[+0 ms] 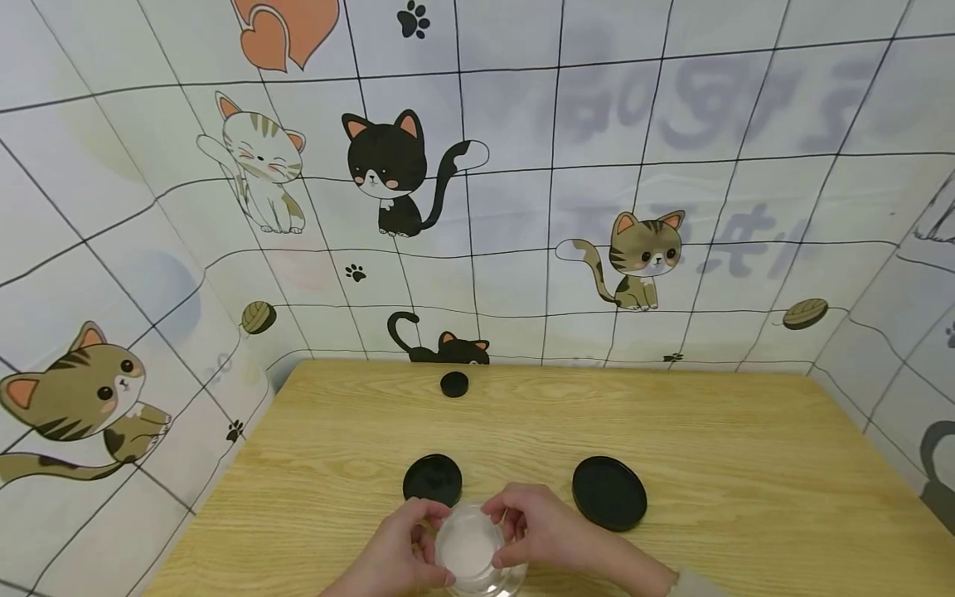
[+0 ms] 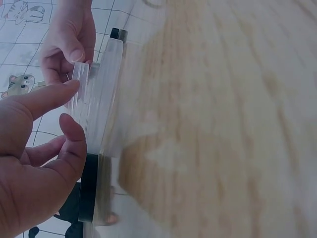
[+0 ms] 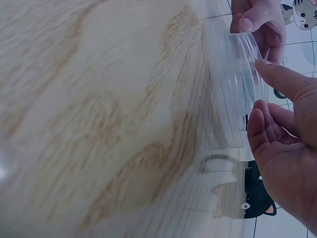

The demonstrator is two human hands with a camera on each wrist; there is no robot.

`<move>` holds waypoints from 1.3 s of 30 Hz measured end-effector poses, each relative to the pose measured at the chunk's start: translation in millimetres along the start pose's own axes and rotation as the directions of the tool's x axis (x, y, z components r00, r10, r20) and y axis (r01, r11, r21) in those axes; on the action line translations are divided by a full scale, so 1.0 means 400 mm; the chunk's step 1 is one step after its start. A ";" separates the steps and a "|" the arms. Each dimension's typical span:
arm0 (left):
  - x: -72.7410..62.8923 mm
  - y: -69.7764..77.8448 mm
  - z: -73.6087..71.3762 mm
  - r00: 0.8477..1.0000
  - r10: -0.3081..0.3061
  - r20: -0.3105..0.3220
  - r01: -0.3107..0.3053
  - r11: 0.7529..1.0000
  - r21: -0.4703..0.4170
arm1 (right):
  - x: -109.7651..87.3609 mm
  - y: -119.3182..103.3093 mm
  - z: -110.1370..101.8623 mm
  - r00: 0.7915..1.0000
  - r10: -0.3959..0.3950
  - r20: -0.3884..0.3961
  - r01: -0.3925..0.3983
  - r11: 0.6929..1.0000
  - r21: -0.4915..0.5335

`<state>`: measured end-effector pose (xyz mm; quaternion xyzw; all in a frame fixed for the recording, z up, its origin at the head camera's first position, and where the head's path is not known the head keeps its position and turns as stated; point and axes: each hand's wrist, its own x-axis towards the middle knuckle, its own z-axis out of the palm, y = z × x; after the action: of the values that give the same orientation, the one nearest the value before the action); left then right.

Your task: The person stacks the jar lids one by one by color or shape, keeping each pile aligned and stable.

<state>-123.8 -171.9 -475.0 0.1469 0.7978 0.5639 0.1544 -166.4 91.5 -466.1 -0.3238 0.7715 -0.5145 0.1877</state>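
At the front of the table, my left hand and right hand hold a small round clear container from opposite sides. In the left wrist view, the thumb and fingers of my left hand are at its side, with the right hand across from it. A wider clear container lies beneath the small one, low against the wooden surface. My right hand has its thumb on the small one's upper rim in the right wrist view. Just beyond the left fingers lies a round black lid.
A larger round black lid lies on the wooden table, right of the hands. Near the back edge sits a small black lid. A cat-printed cloth hangs behind the table and along both sides.
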 end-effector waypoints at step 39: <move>0.006 0.014 -0.032 0.997 0.073 -0.015 -0.071 0.993 0.090 | 0.006 -0.021 -0.038 0.999 -0.007 0.035 0.009 0.997 -0.074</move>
<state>-131.1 -180.1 -465.9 0.1773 0.8178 0.5342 0.1200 -175.0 97.9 -452.2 -0.3425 0.7854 -0.4805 0.1869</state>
